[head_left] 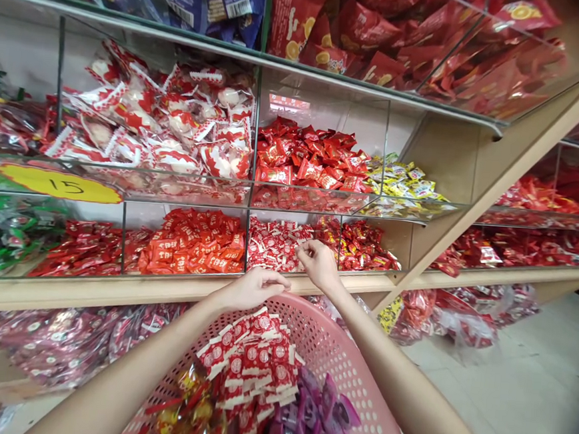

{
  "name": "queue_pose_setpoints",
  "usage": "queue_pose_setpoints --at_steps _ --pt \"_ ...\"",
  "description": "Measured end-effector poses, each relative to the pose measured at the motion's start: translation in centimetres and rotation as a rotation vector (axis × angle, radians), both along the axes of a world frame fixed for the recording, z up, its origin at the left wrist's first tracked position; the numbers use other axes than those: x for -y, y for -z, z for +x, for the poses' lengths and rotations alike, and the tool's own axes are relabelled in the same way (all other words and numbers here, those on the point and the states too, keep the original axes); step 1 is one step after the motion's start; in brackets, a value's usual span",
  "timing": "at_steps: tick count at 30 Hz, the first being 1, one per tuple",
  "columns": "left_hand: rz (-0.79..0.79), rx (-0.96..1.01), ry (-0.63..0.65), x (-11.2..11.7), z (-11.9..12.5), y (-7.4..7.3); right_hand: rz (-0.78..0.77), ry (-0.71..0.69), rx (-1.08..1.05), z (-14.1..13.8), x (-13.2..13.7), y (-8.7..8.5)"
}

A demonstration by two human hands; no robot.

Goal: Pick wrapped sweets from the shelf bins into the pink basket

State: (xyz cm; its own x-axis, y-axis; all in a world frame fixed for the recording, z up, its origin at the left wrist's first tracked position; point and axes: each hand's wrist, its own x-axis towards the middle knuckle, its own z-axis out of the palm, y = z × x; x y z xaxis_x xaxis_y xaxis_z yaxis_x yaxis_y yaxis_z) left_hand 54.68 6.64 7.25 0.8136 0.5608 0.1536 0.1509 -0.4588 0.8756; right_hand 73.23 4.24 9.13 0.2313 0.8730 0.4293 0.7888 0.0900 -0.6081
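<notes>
A pink perforated plastic basket (357,376) stands below the shelf front. In it lie red-and-white wrapped candies (258,355), purple-wrapped candies (311,416) and gold-and-red wrapped candies (193,417). My left hand (256,288) is over the basket's far rim, its fingers stretched out to the right and nothing visible in them. My right hand (320,265) is at the front of a shelf compartment of small red-and-white candies (275,242). Its fingers are curled together; whether they pinch anything is hidden.
Clear dividers split the shelves into compartments. Orange-red packets (194,243) lie left of my hands, more red candies (367,243) right. A yellow tag (61,183) reads 15. Slanted wooden post (475,211) stands at right. Bagged goods (64,343) sit under the wooden ledge (113,291).
</notes>
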Motion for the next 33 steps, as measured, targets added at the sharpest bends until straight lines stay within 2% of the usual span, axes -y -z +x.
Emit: queue_pose_setpoints --at_steps 3,6,10,14,17,20,23,26,29,31,33 --pt "0.003 0.001 0.003 0.0 0.0 -0.1 0.181 -0.039 -0.047 0.4 1.2 0.1" --pt "0.016 -0.001 -0.001 0.2 0.0 -0.2 0.259 -0.048 -0.091 0.7 2.3 -0.1" --pt "0.02 0.013 0.013 0.4 0.0 -0.3 0.29 -0.069 -0.146 0.7 3.5 -0.5" --pt "-0.006 0.037 0.025 0.3 0.0 -0.2 0.245 -0.163 -0.152 0.3 5.1 -1.0" --pt "-0.005 0.04 0.031 0.2 0.1 -0.1 0.171 -0.258 -0.193 -0.1 6.9 -1.2" --pt "0.006 0.029 0.033 0.1 0.1 -0.1 -0.019 -0.371 -0.331 -0.7 9.0 -0.7" --pt "-0.001 0.034 0.024 0.2 0.2 -0.2 -0.286 -0.504 -0.407 -1.2 10.8 0.8" --pt "-0.1 0.074 0.052 0.4 0.2 -0.9 -0.455 -0.593 -0.407 -1.2 12.0 2.7" --pt "-0.212 0.121 0.103 0.7 -0.5 -2.3 -0.5 -0.61 -0.411 -0.6 12.8 3.9" --pt "-0.2 0.085 0.097 1.0 -1.8 -3.4 -0.503 -0.607 -0.423 -0.2 13.1 4.3" --pt "-0.131 0.014 0.036 1.4 -3.7 -4.2 -0.512 -0.607 -0.418 0.2 13.4 4.5"
